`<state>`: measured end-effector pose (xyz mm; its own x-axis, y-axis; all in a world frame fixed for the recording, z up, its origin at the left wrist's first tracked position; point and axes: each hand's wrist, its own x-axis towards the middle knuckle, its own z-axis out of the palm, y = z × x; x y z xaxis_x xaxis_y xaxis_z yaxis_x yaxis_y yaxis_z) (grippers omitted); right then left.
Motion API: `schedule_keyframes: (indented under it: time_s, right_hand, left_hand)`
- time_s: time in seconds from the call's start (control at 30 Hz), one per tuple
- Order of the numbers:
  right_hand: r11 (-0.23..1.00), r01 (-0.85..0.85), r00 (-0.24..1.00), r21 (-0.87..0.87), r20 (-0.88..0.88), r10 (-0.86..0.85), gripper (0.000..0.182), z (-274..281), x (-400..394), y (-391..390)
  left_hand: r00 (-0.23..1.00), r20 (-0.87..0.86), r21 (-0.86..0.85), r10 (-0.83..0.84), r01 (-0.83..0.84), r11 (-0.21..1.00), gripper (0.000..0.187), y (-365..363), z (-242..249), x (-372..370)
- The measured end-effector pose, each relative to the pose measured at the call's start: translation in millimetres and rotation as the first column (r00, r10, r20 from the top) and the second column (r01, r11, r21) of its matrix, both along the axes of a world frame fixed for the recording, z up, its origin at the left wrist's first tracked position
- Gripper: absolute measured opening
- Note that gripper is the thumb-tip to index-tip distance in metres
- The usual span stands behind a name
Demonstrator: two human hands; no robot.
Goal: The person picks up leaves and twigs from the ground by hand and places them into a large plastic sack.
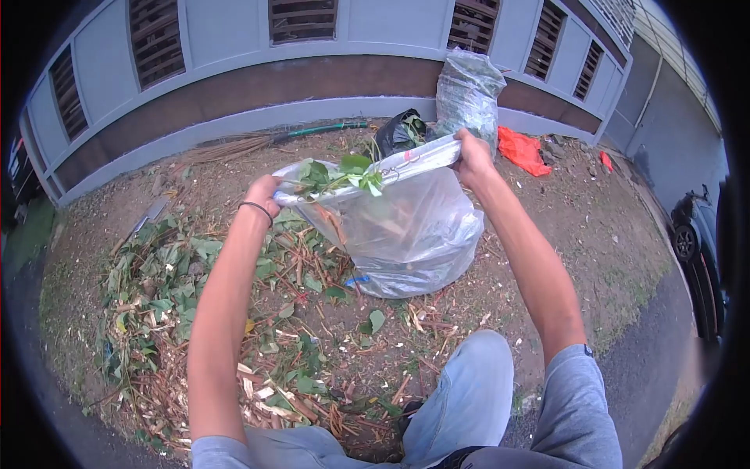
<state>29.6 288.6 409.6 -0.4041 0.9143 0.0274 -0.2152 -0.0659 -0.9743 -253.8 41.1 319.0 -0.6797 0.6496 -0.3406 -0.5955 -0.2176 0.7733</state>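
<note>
A clear plastic bag (422,246) stretches between my two hands, its bottom resting on the dirt. My left hand (264,194) is closed on the left end of the bag's rim. At the right end of the rim, my right hand (473,159) grips the plastic. Green leaves on stems (344,176) poke out at the bag's mouth, nearer my left hand. Some brownish bits show dimly through the plastic. To the left and below lies a spread of cut leaves (168,266) and wood chips (269,399).
By the wall stand a full clear bag (469,94) and a black bag (401,134) with leaves. An orange plastic sheet (523,152) lies right of them. A stick broom (234,150) with a green handle lies along the wall. A machete-like blade (150,213) rests at left. A car (699,242) stands far right.
</note>
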Motion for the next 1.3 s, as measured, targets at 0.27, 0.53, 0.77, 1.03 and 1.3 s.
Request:
schedule_keyframes:
  time_s: [0.27, 0.53, 0.77, 1.03, 1.3]
  right_hand:
    - [0.977, 0.098, 0.985, 0.191, -0.161, -0.068, 0.014, 177, 113, 37]
    - [0.899, -0.362, 0.785, -0.245, 0.439, 0.436, 0.024, 22, 215, -14]
    - [0.811, -0.532, 0.419, -0.244, 0.756, 0.503, 0.027, -69, 214, -35]
    - [0.92, 0.305, 0.932, 0.245, -0.277, -0.235, 0.021, 140, 175, 31]
    - [0.936, -0.348, 0.805, 0.048, 0.527, 0.272, 0.028, 40, 233, 20]
  left_hand:
    - [0.772, -0.603, -0.03, 0.202, -0.274, 0.961, 0.024, 60, 249, 65]
    - [0.213, -0.449, -0.891, -0.868, -0.028, 0.454, 0.066, 30, 138, 152]
    - [0.293, -0.431, -0.896, -0.853, -0.03, 0.443, 0.036, -3, 89, 134]
    - [0.607, -0.761, -0.106, 0.23, -0.467, 0.878, 0.021, 28, 251, 72]
    - [0.477, -0.721, -0.625, -0.503, -0.135, 0.769, 0.032, 16, 193, 122]
